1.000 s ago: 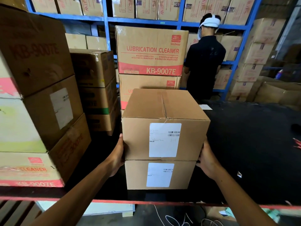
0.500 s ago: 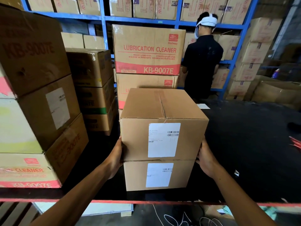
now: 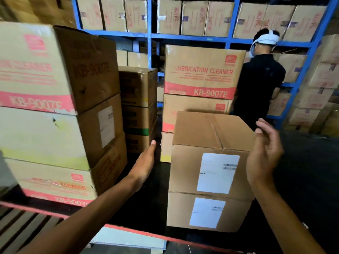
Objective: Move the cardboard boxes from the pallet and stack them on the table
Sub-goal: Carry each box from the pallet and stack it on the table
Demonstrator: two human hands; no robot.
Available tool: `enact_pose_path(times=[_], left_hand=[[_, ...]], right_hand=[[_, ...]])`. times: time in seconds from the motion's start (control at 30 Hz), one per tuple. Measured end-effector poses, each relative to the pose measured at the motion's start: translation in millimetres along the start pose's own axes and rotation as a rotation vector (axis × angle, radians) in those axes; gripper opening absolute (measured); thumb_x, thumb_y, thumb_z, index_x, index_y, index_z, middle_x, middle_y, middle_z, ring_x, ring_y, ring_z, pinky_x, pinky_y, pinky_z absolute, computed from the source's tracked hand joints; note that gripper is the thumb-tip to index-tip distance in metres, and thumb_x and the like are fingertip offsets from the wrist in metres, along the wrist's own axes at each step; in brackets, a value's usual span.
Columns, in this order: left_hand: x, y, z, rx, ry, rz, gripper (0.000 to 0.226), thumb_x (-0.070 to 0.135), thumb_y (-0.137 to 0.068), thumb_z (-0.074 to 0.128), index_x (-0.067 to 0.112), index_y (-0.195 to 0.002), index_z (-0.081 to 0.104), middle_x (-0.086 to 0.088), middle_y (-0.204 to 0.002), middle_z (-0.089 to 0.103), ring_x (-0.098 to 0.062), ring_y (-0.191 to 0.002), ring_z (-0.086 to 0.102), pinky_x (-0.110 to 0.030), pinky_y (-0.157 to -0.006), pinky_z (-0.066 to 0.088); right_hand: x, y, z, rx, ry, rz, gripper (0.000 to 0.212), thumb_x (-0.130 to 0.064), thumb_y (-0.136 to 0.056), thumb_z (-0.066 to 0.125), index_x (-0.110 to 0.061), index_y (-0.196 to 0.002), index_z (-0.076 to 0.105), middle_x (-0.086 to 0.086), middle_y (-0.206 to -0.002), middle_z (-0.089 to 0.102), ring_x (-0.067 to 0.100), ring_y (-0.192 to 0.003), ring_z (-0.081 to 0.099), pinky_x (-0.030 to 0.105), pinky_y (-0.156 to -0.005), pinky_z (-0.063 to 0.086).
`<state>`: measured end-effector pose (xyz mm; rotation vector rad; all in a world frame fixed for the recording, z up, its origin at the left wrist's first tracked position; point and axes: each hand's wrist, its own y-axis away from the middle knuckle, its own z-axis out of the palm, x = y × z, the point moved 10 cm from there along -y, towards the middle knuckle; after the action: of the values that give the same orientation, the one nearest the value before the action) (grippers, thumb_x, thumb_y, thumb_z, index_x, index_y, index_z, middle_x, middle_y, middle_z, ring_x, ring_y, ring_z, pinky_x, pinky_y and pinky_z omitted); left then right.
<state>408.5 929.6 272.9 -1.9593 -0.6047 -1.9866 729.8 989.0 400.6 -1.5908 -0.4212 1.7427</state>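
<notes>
1. Left hand (image 3: 145,165) hangs flat with straight fingers, empty, just left of the plain brown cardboard box (image 3: 211,158).
2. Right hand (image 3: 264,154), loosely spread and empty, hovers beside its right edge.
3. That box sits between both hands on a second labelled box (image 3: 207,211) on the black table (image 3: 302,180).

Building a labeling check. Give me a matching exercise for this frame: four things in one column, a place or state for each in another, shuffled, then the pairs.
Things
1. top plain box
2. left hand
3. right hand
4. LUBRICATION CLEANER box

Places or states
A. open, left of the near stack, holding nothing
B. top of the stack behind the plain boxes
C. rests on another labelled plain box
D. raised, fingers loose, by the box's right edge

Pairs: 1-C, 2-A, 3-D, 4-B
</notes>
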Motion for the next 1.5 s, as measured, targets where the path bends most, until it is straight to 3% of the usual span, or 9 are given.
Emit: enact_pose_path(times=[0.1, 0.23, 0.43, 0.6, 0.73, 0.93, 1.2, 1.33, 1.5], left_hand=[[10.9, 12.2, -41.6, 0.013, -0.075, 0.050, 0.056, 0.060, -0.095, 0.035, 0.026, -0.137, 0.051, 0.014, -0.134, 0.049, -0.007, -0.128, 0.041, -0.021, -0.106, 0.026], [22.2, 45.3, -139.3, 0.190, -0.190, 0.157, 0.043, 0.042, -0.102, 0.033, 0.024, -0.139, 0.045, 0.017, -0.124, 0.038, 0.002, -0.124, 0.032, -0.007, -0.089, 0.019], [-18.4, 130.3, -380.3, 0.494, -0.323, 0.073, 0.053, 0.050, -0.098, 0.038, 0.014, -0.134, 0.052, -0.005, -0.140, 0.051, -0.018, -0.131, 0.044, -0.031, -0.114, 0.026], [-83.9, 237.9, -585.4, 0.788, -0.261, -0.110, 0.030, 0.033, -0.102, 0.039, 0.019, -0.122, 0.056, 0.009, -0.111, 0.053, -0.012, -0.109, 0.045, -0.013, -0.072, 0.035], [-127.2, 314.9, -705.6, 0.964, -0.215, -0.234, 0.037, 0.031, -0.102, 0.041, 0.008, -0.129, 0.054, -0.002, -0.118, 0.057, -0.016, -0.113, 0.051, -0.013, -0.077, 0.034], [-169.9, 376.4, -804.9, 1.113, -0.037, -0.299, 0.034, 0.042, -0.096, 0.050, 0.014, -0.113, 0.056, -0.006, -0.124, 0.059, -0.020, -0.115, 0.054, -0.028, -0.090, 0.040], [-201.6, 371.3, -905.9, 1.182, 0.044, -0.394, 0.047, 0.048, -0.097, 0.042, 0.019, -0.133, 0.050, -0.005, -0.126, 0.054, -0.024, -0.119, 0.053, -0.043, -0.104, 0.042], [-232.2, 322.7, -982.7, 1.147, 0.014, -0.446, 0.048, 0.050, -0.097, 0.040, 0.019, -0.133, 0.049, -0.004, -0.129, 0.055, -0.021, -0.118, 0.053, -0.035, -0.095, 0.044], [-293.9, 202.3, -1135.8, 1.076, 0.036, -0.548, 0.044, 0.044, -0.098, 0.042, 0.015, -0.130, 0.051, -0.011, -0.132, 0.055, -0.023, -0.119, 0.053, -0.032, -0.093, 0.045]], right_hand=[[-21.9, 38.9, 83.4, -0.195, -0.057, -0.034, 0.026, -0.019, -0.092, 0.047, -0.017, -0.115, 0.059, 0.007, -0.123, 0.062, 0.016, -0.118, 0.056, 0.026, -0.099, 0.043], [-30.1, 124.2, 199.1, -0.488, -0.182, 0.062, 0.026, -0.016, -0.090, 0.048, -0.013, -0.113, 0.062, 0.002, -0.115, 0.066, 0.000, -0.107, 0.059, 0.015, -0.091, 0.043], [-80.1, 326.1, 391.8, -1.000, -0.311, 0.137, 0.022, -0.021, -0.088, 0.051, -0.022, -0.108, 0.060, -0.010, -0.106, 0.065, -0.006, -0.098, 0.060, 0.013, -0.088, 0.043], [-112.4, 526.8, 527.7, -1.418, -0.329, 0.284, 0.018, -0.018, -0.093, 0.059, -0.025, -0.110, 0.057, 0.002, -0.103, 0.067, -0.002, -0.090, 0.062, 0.015, -0.086, 0.046], [-113.8, 654.1, 591.3, -1.716, -0.174, 0.398, 0.021, -0.024, -0.094, 0.059, -0.032, -0.113, 0.056, 0.007, -0.114, 0.066, 0.005, -0.094, 0.061, 0.023, -0.077, 0.043], [-127.3, 751.6, 663.2, -1.868, -0.024, 0.503, 0.037, -0.036, -0.095, 0.055, -0.021, -0.129, 0.053, 0.008, -0.122, 0.062, 0.023, -0.110, 0.059, 0.041, -0.095, 0.048], [-139.2, 839.9, 759.4, -1.944, 0.020, 0.519, 0.043, -0.038, -0.096, 0.052, -0.018, -0.133, 0.051, 0.007, -0.120, 0.063, 0.021, -0.108, 0.060, 0.039, -0.095, 0.049], [-107.7, 896.3, 832.7, -1.965, 0.123, 0.541, 0.048, -0.039, -0.095, 0.052, -0.017, -0.138, 0.047, 0.007, -0.119, 0.062, 0.022, -0.111, 0.058, 0.043, -0.099, 0.047], [-60.9, 999.1, 977.3, -2.067, 0.259, 0.496, 0.048, -0.037, -0.098, 0.049, -0.014, -0.140, 0.043, 0.007, -0.121, 0.060, 0.014, -0.101, 0.052, 0.029, -0.086, 0.041]])
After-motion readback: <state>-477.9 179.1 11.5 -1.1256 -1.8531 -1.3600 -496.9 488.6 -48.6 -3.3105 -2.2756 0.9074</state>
